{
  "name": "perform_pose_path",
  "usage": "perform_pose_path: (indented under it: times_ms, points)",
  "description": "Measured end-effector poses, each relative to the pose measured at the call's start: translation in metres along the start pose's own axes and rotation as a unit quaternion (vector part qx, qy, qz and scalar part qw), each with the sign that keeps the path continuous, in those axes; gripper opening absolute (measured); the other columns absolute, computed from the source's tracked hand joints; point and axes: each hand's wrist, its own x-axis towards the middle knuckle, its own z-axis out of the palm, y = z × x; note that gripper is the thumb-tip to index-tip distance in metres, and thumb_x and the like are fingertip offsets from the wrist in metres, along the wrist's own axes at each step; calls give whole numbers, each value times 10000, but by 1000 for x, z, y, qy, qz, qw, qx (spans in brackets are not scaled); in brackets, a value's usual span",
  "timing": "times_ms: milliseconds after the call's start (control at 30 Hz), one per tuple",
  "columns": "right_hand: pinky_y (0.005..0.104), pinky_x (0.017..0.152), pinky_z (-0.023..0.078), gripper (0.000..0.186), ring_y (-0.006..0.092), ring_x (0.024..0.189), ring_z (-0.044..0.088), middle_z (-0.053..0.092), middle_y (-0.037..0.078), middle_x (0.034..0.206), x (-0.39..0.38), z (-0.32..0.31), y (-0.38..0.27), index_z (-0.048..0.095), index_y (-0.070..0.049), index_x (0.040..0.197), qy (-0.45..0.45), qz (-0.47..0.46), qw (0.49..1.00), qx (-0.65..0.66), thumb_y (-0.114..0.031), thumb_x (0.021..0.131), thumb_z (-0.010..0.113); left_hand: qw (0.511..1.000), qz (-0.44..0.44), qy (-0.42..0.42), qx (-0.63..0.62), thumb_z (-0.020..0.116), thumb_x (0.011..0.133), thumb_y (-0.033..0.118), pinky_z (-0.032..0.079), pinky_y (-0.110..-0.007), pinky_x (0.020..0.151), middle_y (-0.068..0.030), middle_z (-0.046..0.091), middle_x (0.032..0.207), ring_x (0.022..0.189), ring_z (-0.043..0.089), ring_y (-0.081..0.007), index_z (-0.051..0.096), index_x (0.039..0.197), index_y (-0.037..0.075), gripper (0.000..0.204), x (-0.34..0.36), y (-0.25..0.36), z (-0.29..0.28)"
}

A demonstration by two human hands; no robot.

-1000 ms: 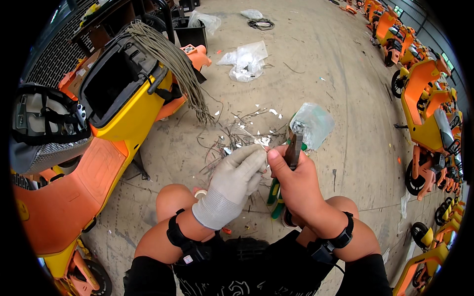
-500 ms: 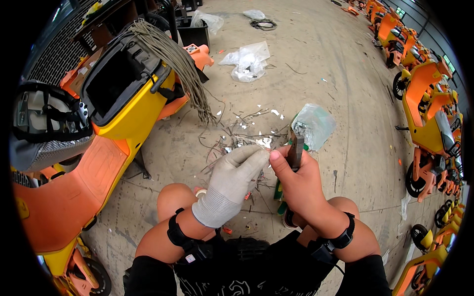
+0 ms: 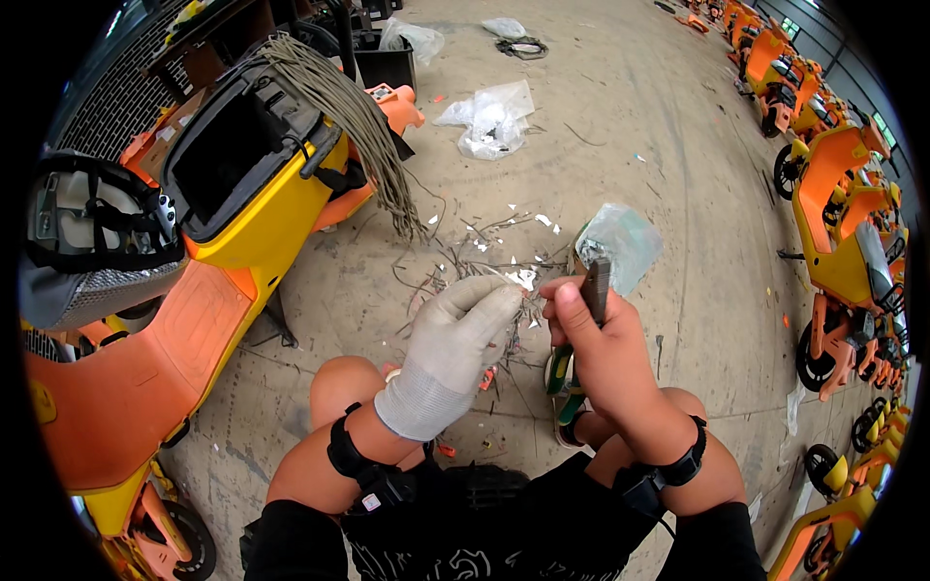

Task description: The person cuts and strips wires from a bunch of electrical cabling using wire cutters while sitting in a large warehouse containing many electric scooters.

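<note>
My left hand point(image 3: 455, 329), in a pale grey knitted glove, is closed with thumb and forefinger pinched together. A thin pale strand point(image 3: 501, 276), seemingly wire, sticks out at its fingertips. My bare right hand point(image 3: 605, 349) is wrapped round a pair of pliers; their dark metal head point(image 3: 596, 289) points up beyond the thumb, and green handles point(image 3: 558, 373) show below the palm. A small gap lies between the two hands' fingertips. Beneath them, white scraps point(image 3: 523, 278) and cut wire bits litter the concrete floor.
At left stands a yellow and orange scooter point(image 3: 252, 232) with a bundle of grey-brown cables point(image 3: 339, 116) draped over its open box. A translucent plastic bag point(image 3: 625, 247) sits just past my right hand. Another bag point(image 3: 494, 121) lies farther off. Scooters point(image 3: 833, 213) line the right side.
My right hand with the pliers has shifted right, away from the left fingertips it was touching or nearly touching. The left hand stays pinched and has moved slightly left.
</note>
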Motion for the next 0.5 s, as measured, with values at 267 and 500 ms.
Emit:
perform_pose_path:
  times_ms: [267,500]
  points:
    - [338,797,519,245,216,867,641,677,89,942,4,-13,-15,670,-33,1102,-68,-213,958,-179,-88,873,737,999,-8,-27,34,616,973,191,304,-204,476,61,486,639,534,389,-19,686,1032,14,199,-4,1,-4]
    - [343,790,522,324,288,899,650,681,97,972,6,-17,-14,673,-45,1057,-75,-268,927,-250,29,755,766,998,-26,-29,53,607,969,168,293,-210,468,53,470,637,522,377,-29,665,1003,10,171,-5,2,-6]
